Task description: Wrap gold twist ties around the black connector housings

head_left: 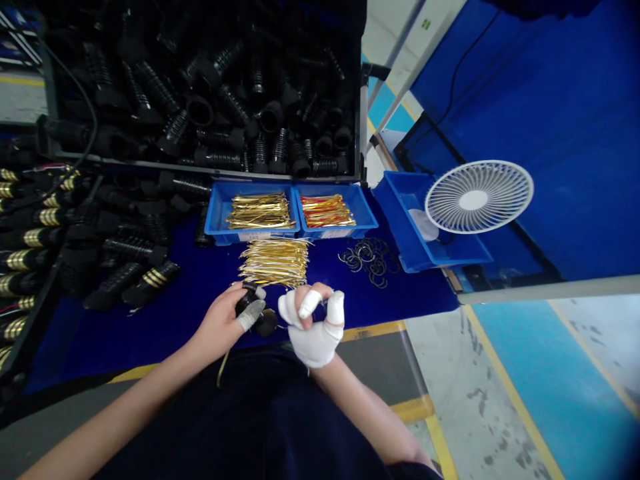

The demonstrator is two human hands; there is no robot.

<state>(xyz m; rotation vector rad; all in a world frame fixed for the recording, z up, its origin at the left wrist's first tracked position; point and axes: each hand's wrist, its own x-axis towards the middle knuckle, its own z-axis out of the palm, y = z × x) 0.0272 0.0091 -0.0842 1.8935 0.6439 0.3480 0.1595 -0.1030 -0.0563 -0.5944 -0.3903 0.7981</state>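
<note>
Near the table's front edge, my left hand (235, 317), with tape on its thumb and fingertip, is closed around a black ribbed cylindrical part (266, 323). A narrow gold strip (223, 369) hangs below that hand. My right hand (315, 323) wears a white partial glove and finger wraps. Its fingers are curled into a pinch beside the part, and a thin pale wire (282, 327) runs from the part to them; the fingers hide its end. Just beyond both hands lies a pile of gold strips (274, 261) with pale ends.
Two blue bins (253, 235) hold gold and red-gold strips. Black rings (373, 257) lie at right, near a white fan (473, 199) and another blue tray (407, 250). A large crate (361, 133) of black ribbed parts stands behind. Gold-banded parts (33, 238) line the left.
</note>
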